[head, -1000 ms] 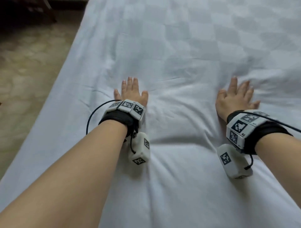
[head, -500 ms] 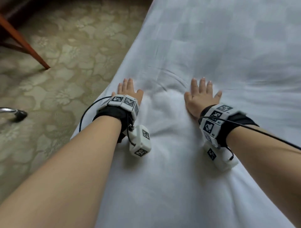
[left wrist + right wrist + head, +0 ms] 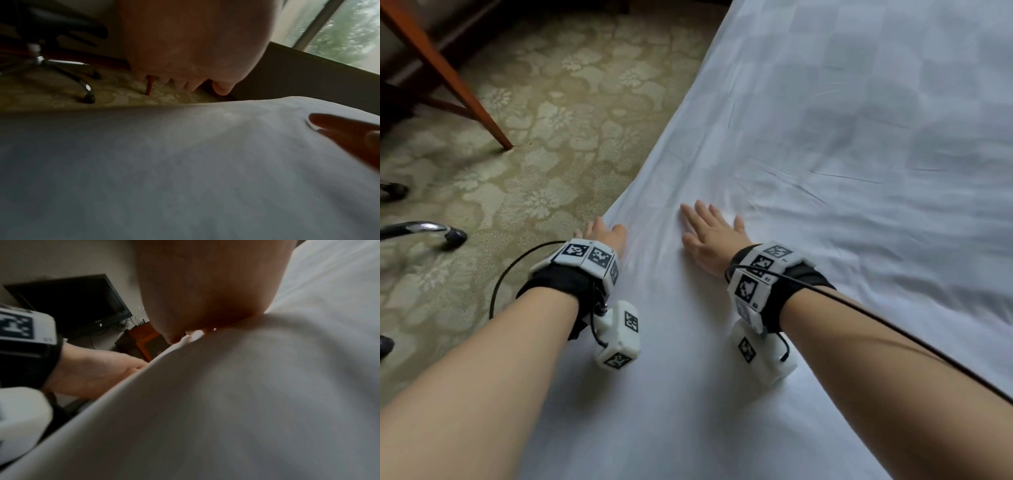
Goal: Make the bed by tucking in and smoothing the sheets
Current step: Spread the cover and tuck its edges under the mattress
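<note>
While the right hand [image 3: 710, 236] is pressing flat on the sheet [image 3: 842, 144], the left hand [image 3: 604, 234] (fingers hidden) is reaching its nearer left edge.

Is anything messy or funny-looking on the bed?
Only a few creases in the sheet, just beyond the right hand. The left hand is at the bed's edge. Nothing looks torn or spilled.
</note>
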Tool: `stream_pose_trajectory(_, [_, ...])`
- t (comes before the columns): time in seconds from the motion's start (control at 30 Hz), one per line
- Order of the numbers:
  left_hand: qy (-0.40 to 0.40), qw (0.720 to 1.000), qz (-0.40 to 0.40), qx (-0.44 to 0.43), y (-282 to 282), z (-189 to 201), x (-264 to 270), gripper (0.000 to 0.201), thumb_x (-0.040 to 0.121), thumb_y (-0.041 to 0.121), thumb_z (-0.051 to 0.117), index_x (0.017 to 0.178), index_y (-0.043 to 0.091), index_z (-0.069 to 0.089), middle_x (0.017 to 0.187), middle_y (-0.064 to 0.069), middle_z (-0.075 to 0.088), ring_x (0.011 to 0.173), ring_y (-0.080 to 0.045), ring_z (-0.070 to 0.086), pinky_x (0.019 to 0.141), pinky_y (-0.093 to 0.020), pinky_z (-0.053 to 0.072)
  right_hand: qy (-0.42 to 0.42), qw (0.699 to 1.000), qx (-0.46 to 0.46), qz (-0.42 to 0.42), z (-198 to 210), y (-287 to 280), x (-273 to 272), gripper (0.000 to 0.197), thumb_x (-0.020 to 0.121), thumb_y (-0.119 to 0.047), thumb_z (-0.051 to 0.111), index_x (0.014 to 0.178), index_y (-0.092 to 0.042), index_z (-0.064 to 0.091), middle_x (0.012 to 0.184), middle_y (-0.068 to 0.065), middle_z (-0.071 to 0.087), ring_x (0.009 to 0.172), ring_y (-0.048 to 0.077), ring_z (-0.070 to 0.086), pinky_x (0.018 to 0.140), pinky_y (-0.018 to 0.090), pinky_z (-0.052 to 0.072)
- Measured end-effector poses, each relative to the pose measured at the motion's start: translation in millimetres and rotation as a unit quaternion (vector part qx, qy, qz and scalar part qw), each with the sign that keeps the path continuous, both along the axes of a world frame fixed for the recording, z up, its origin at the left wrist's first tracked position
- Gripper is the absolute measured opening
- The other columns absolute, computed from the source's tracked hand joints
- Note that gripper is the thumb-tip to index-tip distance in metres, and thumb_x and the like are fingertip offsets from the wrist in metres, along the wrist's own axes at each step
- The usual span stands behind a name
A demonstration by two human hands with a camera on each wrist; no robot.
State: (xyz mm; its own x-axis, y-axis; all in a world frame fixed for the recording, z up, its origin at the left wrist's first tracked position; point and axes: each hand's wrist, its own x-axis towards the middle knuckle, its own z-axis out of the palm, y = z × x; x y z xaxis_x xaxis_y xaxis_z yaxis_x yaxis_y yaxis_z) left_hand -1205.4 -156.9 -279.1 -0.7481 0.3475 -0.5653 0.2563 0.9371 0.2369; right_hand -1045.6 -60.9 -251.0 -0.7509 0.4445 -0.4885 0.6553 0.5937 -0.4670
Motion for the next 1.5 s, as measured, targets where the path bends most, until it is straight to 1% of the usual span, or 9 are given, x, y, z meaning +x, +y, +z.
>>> stream_pose_trajectory(0.2, [0.078, 0.988, -0.134, 0.023, 19, 43, 50, 0.055, 0.101, 0.024, 0.030, 0.151, 0.008, 0.013, 0.159, -0.007, 0.006, 0.146, -0.025, 0.000, 0.114, -0.030, 0.000, 0.036, 0.995, 0.018, -0.094, 16, -9, 91, 0.058, 0.100, -0.028, 0.028, 0.151, -0.026, -0.001, 0.159, -0.002, -0.008, 0.147, 0.013, -0.008, 0.115, 0.044, -0.011])
stream_pose_trajectory(0.27, [0.090, 0.978, -0.185, 0.029, 33, 51, 78, 0.056, 0.100, 0.027, 0.030, 0.151, 0.011, 0.012, 0.159, -0.003, 0.004, 0.147, -0.021, 0.000, 0.115, -0.036, 0.001, 0.024, 0.986, 0.050, -0.158, 20, 8, 128, 0.059, 0.100, -0.027, 0.030, 0.151, -0.025, 0.000, 0.159, -0.002, -0.007, 0.147, 0.014, -0.007, 0.115, 0.046, -0.008])
stream_pose_trajectory(0.33, [0.079, 0.970, -0.227, 0.031, 51, 55, 113, 0.057, 0.100, 0.031, 0.029, 0.151, 0.016, 0.009, 0.160, 0.002, 0.000, 0.147, -0.019, -0.002, 0.116, -0.044, 0.005, 0.010, 0.970, 0.094, -0.225, 23, 29, 170, 0.059, 0.099, -0.026, 0.031, 0.151, -0.024, 0.002, 0.159, -0.001, -0.006, 0.147, 0.014, -0.004, 0.116, 0.048, -0.005])
stream_pose_trajectory(0.47, [0.056, 0.946, -0.313, 0.064, 87, 60, 198, 0.059, 0.099, 0.030, 0.031, 0.151, 0.019, 0.007, 0.159, 0.005, -0.001, 0.147, -0.015, -0.001, 0.116, -0.045, 0.005, -0.015, 0.922, 0.160, -0.351, 27, 71, 271, 0.058, 0.098, -0.022, 0.033, 0.151, -0.019, 0.010, 0.160, 0.001, 0.002, 0.147, 0.016, 0.004, 0.115, 0.051, 0.001])
stream_pose_trajectory(0.63, [0.056, 0.898, -0.427, 0.096, 113, 64, 301, 0.065, 0.098, 0.038, 0.034, 0.152, 0.019, 0.003, 0.159, 0.005, -0.005, 0.147, -0.014, -0.003, 0.117, -0.047, 0.002, -0.071, 0.872, 0.202, -0.440, 28, 96, 389, 0.057, 0.096, -0.021, 0.034, 0.149, -0.016, 0.016, 0.158, 0.006, 0.009, 0.146, 0.020, 0.010, 0.114, 0.054, 0.006])
stream_pose_trajectory(0.93, [0.012, 0.821, -0.555, 0.132, 133, 59, 516, 0.071, 0.095, 0.044, 0.034, 0.151, 0.021, -0.003, 0.158, 0.005, -0.014, 0.146, -0.014, -0.015, 0.116, -0.045, -0.007, -0.135, 0.824, 0.171, -0.522, 33, 84, 567, 0.058, 0.097, -0.022, 0.031, 0.151, -0.018, 0.009, 0.160, 0.003, 0.000, 0.147, 0.019, 0.004, 0.116, 0.050, 0.003])
stream_pose_trajectory(1.13, [0.020, 0.773, -0.625, 0.109, 140, 53, 609, 0.077, 0.094, 0.049, 0.036, 0.151, 0.020, -0.007, 0.157, 0.004, -0.018, 0.145, -0.015, -0.018, 0.116, -0.045, -0.008, -0.144, 0.800, 0.155, -0.562, 21, 63, 661, 0.057, 0.098, -0.022, 0.031, 0.151, -0.018, 0.010, 0.160, 0.003, 0.000, 0.147, 0.020, 0.004, 0.116, 0.048, 0.002])
stream_pose_trajectory(1.3, [0.008, 0.740, -0.662, 0.116, 148, 48, 691, 0.077, 0.094, 0.049, 0.035, 0.151, 0.019, -0.009, 0.157, 0.003, -0.018, 0.145, -0.015, -0.016, 0.116, -0.044, -0.009, -0.169, 0.759, 0.167, -0.606, 12, 49, 739, 0.057, 0.099, -0.024, 0.030, 0.151, -0.018, 0.009, 0.160, 0.003, -0.001, 0.147, 0.020, 0.004, 0.116, 0.048, 0.005])
stream_pose_trajectory(1.5, [0.054, 0.694, -0.710, 0.111, 150, 36, 744, 0.070, 0.097, 0.046, 0.027, 0.151, 0.019, -0.009, 0.157, 0.001, -0.018, 0.145, -0.017, -0.018, 0.114, -0.046, -0.014, -0.197, 0.735, 0.137, -0.634, 0, 36, 783, 0.056, 0.100, -0.032, 0.023, 0.152, -0.022, 0.002, 0.160, 0.000, -0.004, 0.147, 0.016, -0.001, 0.116, 0.047, 0.004])
